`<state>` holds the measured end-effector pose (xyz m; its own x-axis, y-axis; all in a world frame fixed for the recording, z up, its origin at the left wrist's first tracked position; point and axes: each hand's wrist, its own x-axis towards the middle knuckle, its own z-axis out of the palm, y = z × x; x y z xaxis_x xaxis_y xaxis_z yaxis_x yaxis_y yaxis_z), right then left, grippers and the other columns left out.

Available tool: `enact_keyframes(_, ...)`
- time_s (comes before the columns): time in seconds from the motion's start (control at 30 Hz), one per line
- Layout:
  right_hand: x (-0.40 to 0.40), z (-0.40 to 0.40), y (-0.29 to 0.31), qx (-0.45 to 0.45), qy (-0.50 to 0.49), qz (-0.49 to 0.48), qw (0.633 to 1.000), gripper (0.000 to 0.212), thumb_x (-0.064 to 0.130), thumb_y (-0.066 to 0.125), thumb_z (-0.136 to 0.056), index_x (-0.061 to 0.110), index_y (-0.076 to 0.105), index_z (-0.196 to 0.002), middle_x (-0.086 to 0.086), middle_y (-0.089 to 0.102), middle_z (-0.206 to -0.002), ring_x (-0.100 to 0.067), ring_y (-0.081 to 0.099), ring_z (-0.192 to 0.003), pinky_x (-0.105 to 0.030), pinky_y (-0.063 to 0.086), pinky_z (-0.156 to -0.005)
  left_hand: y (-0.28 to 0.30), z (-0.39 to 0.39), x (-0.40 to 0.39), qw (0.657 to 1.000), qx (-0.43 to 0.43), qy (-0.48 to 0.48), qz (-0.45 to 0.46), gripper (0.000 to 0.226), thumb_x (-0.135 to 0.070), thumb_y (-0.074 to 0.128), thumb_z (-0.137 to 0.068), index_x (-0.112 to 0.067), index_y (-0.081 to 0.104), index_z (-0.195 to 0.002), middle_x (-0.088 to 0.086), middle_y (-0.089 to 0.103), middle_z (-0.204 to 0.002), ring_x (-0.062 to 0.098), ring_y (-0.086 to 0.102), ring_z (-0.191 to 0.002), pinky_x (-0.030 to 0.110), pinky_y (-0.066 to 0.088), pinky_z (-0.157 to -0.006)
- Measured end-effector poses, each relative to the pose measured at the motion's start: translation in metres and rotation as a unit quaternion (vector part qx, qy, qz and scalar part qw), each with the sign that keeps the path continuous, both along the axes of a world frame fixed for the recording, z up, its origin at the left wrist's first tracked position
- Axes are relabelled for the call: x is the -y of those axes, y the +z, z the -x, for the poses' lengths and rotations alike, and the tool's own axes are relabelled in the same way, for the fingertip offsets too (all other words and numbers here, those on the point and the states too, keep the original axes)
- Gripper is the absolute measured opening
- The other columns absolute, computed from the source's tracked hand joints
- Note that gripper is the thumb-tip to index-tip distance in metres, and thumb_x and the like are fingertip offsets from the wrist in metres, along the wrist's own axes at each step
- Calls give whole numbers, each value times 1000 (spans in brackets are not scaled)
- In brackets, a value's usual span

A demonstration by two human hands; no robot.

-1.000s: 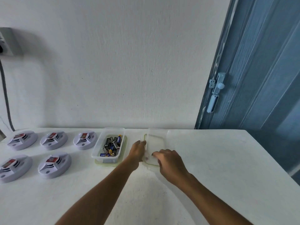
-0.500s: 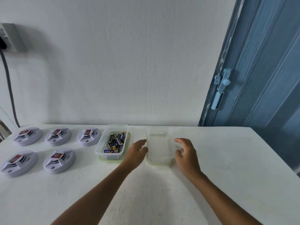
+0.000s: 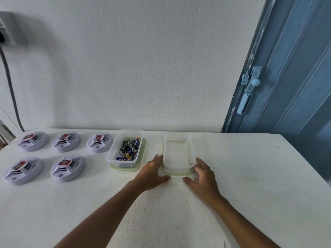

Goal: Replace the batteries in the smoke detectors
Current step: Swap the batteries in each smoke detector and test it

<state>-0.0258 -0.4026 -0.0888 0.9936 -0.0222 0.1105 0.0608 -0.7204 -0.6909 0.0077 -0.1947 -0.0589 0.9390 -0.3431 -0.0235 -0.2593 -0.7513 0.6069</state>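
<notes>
Five detectors: white, round smoke detectors lie on the left of the surface (image 3: 250, 176), three in a back row and two in a front row, each with a red-labelled block on top.
Back row: left detector (image 3: 33, 141), middle detector (image 3: 66, 141), right detector (image 3: 100, 142), set side by side near the wall.
Front row: left detector (image 3: 24, 170), right detector (image 3: 68, 167), closer to the person.
Battery box: a clear plastic box (image 3: 114, 154) stands just right of the detectors, resting on a green-edged lid (image 3: 142, 153); loose batteries (image 3: 129, 149) lie piled inside.
Empty box: a second clear box (image 3: 177, 154) stands right of the battery box, apart from it, also on a green-edged lid (image 3: 178, 174); nothing shows inside.
Left hand (image 3: 152, 173): lies at the empty box's left side, fingers straight along its wall and touching it, thumb spread along the near edge; released, not grasping.
Right hand (image 3: 204, 174): mirrors it at the box's right side, fingers relaxed and slightly bent beside the wall, thumb on the surface near the lid's corner; whether the fingers touch the box is unclear.
Arms: both bare forearms reach in from the bottom edge.
Surroundings: white wall (image 3: 143, 68) behind, grey cable (image 3: 10, 90) hanging at far left, blue door (image 3: 295, 77) with a pale latch (image 3: 248, 88) at right.
</notes>
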Motion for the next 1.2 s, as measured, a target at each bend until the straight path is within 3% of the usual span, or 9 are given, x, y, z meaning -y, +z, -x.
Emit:
enact_keyframes(0.23, -4, -5, -4, 26, -25, 27, 999, 61, 43, 72, -80, 11, 59, -130, -7, 40, -150, -25, 36, -139, -49, 34, -112, 5, -6, 2, 999, -13, -3, -42, 71, -29, 70, -85, -14, 37, -145, 5, 33, -155, 24, 17, -148, 39, 23, -116)
enact_keyframes(0.37, -5, -7, -8, 32, -18, 40, 999, 57, 48, 69, -79, 14, 63, -125, -7, 44, -148, -26, 40, -136, -50, 40, -107, 6, -7, 1, 999, -18, -6, -32, 66, -28, 72, -83, -13, 44, -140, 8, 45, -146, 30, 35, -139, 43, 35, -111)
enact_keyframes(0.5, -4, -7, -8, 39, -19, 52, 998, 53, 49, 68, -80, 16, 65, -121, -6, 46, -146, -26, 41, -135, -51, 39, -108, 6, -8, 1, 1000, -20, 3, -23, 62, -27, 73, -82, -11, 46, -136, 7, 54, -134, 25, 48, -125, 29, 42, -98)
enact_keyframes(0.63, -4, -8, -8, 33, -19, 75, 996, 51, 45, 67, -83, 17, 63, -125, -6, 37, -152, -25, 33, -140, -47, 31, -114, 8, -9, 2, 999, -21, 15, -23, 63, -27, 74, -81, -12, 45, -135, 6, 57, -124, 17, 51, -107, 19, 36, -82)
enact_keyframes(0.77, -6, -7, -7, 31, -22, 66, 997, 50, 41, 70, -82, 17, 62, -126, -6, 34, -154, -26, 33, -140, -48, 30, -115, 11, -11, 1, 998, -45, 21, -32, 77, -26, 78, -78, -7, 37, -140, 12, 52, -134, 27, 46, -125, 31, 41, -99)
enact_keyframes(0.87, -3, -5, -1, 37, -47, -33, 998, 55, 22, 73, -82, 14, 55, -132, -4, 27, -155, -23, 32, -140, -40, 29, -116, 23, -11, -2, 997, -49, 26, -48, 92, -27, 77, -79, -4, 22, -149, 13, 32, -153, 28, 29, -140, 35, 28, -112)
enact_keyframes(0.93, 0, -2, 8, 89, -72, -82, 990, 51, 11, 71, -82, 10, 55, -130, -7, 29, -151, -23, 30, -139, -41, 31, -115, 42, -11, -9, 997, -40, 28, -52, 91, -28, 76, -81, -4, 21, -150, 12, 29, -155, 27, 28, -141, 35, 25, -113)
enact_keyframes(1.03, -13, -3, 34, 210, -78, -115, 968, 46, 26, 61, -79, 8, 59, -122, -13, 41, -140, -25, 38, -131, -41, 40, -106, 80, -15, -32, 998, -11, 49, -22, 88, -32, 79, -77, -9, 31, -148, 10, 38, -151, 25, 42, -133, 37, 35, -111)
enact_keyframes(1.2, -83, -2, 73, 303, 78, -158, 936, 37, 24, 58, -82, 6, 63, -114, -8, 52, -121, -11, 50, -114, -13, 47, -83, 108, -18, -90, 983, 45, 112, 141, 76, -16, 86, -68, -12, 52, -136, 8, 62, -127, 19, 58, -118, 38, 49, -99)
